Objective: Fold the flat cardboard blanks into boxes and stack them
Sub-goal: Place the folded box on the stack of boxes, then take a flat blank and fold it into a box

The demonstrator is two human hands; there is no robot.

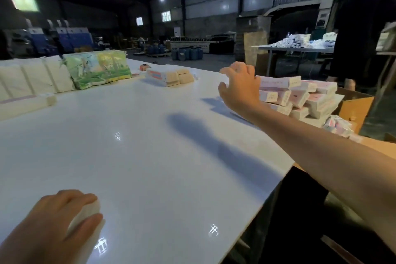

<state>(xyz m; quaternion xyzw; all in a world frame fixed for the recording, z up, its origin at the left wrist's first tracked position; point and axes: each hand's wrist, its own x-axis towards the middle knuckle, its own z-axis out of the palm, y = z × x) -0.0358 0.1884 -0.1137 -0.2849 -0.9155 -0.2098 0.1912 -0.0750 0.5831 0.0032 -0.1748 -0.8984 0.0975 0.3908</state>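
My left hand (53,221) lies at the near left of the white table (150,156), its fingers and thumb curled round a stack of flat blanks (85,216). My right hand (240,85) is stretched out over the table's far right edge, fingers spread and relaxed, holding nothing, just in front of a pile of folded pink-and-white boxes (300,98). Another stack of flat blanks (169,76) lies at the far middle of the table.
White paper bundles (32,79) and a green printed package (98,68) line the far left. An open brown carton (355,107) stands behind the box pile. A person in black (364,34) stands at the far right beside another table (300,48).
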